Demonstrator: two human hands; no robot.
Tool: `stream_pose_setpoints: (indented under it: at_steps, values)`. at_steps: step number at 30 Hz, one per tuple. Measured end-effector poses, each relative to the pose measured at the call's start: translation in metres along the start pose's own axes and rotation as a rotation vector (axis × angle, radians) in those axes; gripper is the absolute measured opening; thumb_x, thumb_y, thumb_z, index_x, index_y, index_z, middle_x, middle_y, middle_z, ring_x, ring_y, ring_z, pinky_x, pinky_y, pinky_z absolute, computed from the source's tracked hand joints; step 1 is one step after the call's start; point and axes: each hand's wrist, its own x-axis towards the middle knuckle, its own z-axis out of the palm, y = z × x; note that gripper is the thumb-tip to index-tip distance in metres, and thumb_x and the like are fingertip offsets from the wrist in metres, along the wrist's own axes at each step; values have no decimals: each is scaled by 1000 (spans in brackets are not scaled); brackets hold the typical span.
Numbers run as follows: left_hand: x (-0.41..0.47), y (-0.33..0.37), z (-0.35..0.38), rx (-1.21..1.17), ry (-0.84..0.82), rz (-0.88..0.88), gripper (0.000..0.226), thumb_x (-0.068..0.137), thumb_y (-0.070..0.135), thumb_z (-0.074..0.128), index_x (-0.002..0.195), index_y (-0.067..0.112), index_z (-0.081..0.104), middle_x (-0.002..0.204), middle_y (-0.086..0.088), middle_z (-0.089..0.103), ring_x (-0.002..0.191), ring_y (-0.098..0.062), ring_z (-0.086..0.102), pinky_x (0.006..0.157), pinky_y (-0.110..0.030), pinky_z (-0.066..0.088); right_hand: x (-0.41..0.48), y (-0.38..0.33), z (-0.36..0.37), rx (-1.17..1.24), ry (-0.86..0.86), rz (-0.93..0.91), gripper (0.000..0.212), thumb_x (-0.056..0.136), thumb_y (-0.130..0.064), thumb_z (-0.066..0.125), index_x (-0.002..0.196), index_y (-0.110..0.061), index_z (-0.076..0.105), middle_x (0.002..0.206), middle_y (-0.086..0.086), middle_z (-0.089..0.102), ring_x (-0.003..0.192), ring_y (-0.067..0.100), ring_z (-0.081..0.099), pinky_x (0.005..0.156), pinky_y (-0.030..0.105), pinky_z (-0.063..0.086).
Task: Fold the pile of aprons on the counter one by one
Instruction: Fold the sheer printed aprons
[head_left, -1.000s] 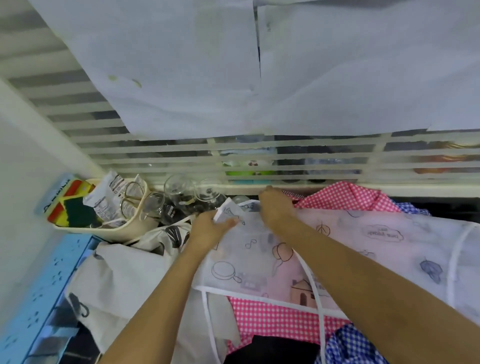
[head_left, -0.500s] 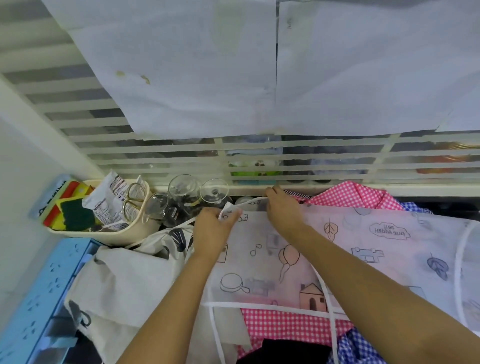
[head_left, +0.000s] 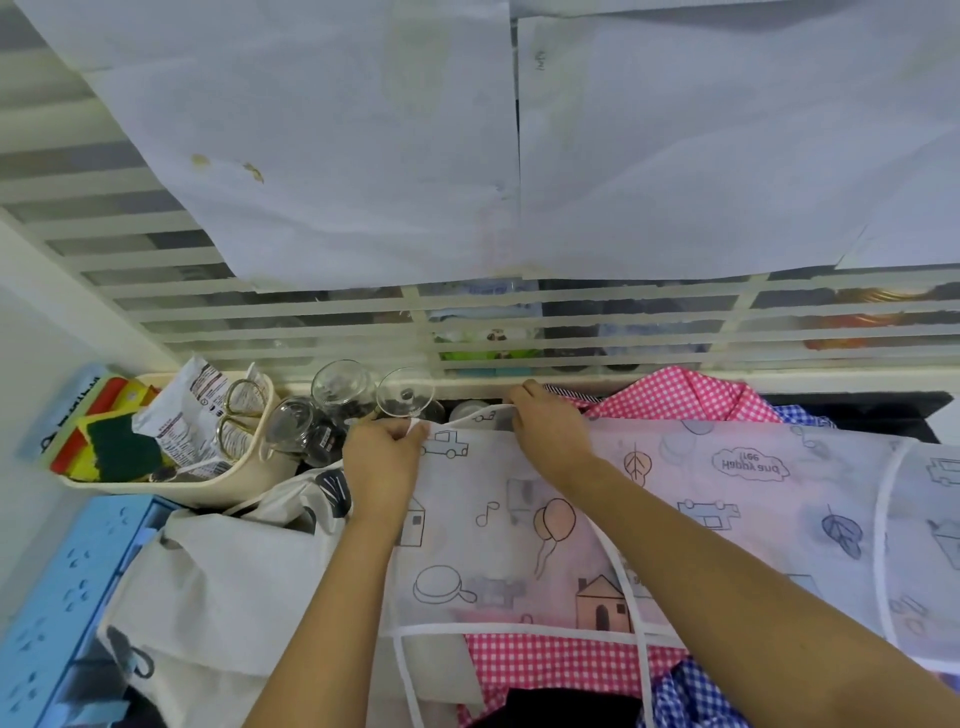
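The fingers (head_left: 410, 432) of the left hand (head_left: 382, 460) are curled and pinched on the top left corner of the printed apron (head_left: 519, 525). The right hand (head_left: 553, 434) pinches the same top edge a little further right, where the white neck strap (head_left: 480, 414) loops between the two hands. This translucent apron lies spread flat over the rest, its bib end at the back by the window ledge, and it is not yet doubled over anywhere I can see. So the work looks to be near its start: the top one squared up, ready for a first fold. Under it the pink checked apron (head_left: 680, 397), a blue checked apron (head_left: 691, 696) and a black cloth (head_left: 561, 706) lie crumpled, and a cream apron (head_left: 223, 566) sprawls to the left. No folded stack shows, though much of the counter (head_left: 857, 415) is hidden. Just beyond the left hand stand glasses (head_left: 343, 387) and a basket (head_left: 249, 486) of odds and ends.
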Motion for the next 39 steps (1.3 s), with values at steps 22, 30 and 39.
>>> stream_pose_setpoints:
  at_steps: [22, 30, 39]
  values:
    - [-10, 4, 4, -57, 196, 95, 30, 84, 11, 71, 113, 7, 62, 96, 0, 63, 80, -6, 58, 73, -9, 44, -10, -3, -10, 378, -29, -23, 27, 95, -7, 49, 121, -8, 56, 120, 7, 57, 103, 17, 55, 90, 23, 42]
    - [-60, -34, 88, 717, -468, 693, 59, 91, 20, 56, 145, 7, 37, 150, -12, 37, 137, -37, 36, 111, -53, 25, -87, 64, -1, 257, 101, 23, 39, 94, -6, 48, 132, -12, 54, 138, 8, 51, 128, 26, 47, 106, 37, 40]
    - [-39, -35, 105, 844, -347, 479, 69, 101, 48, 31, 153, 12, 5, 161, -2, -1, 148, -23, -10, 112, -54, -14, -174, 84, 46, -107, -382, -282, 59, 99, -54, 9, 150, -29, 24, 158, -5, 8, 145, 23, -2, 116, 41, -18]
